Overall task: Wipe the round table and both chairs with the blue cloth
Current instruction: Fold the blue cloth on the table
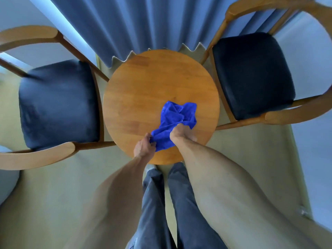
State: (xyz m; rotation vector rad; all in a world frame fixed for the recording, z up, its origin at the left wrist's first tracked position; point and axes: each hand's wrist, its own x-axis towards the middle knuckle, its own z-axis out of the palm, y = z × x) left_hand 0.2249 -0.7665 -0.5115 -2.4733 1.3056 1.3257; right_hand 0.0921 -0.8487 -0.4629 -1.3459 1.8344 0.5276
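Both hands pinch the crumpled bright blue cloth [175,121] on the near side of the round wooden tabletop [143,90]: left hand [144,145] at its near corner, right hand [181,133] in its middle. Bunched like this, the cloth may skip parts of the surface or slide off the near edge.

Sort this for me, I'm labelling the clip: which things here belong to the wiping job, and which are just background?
Part of the job:
blue cloth, bunched, held by left hand and right hand
round table
left chair
right chair

Just background:
blue curtain
floor
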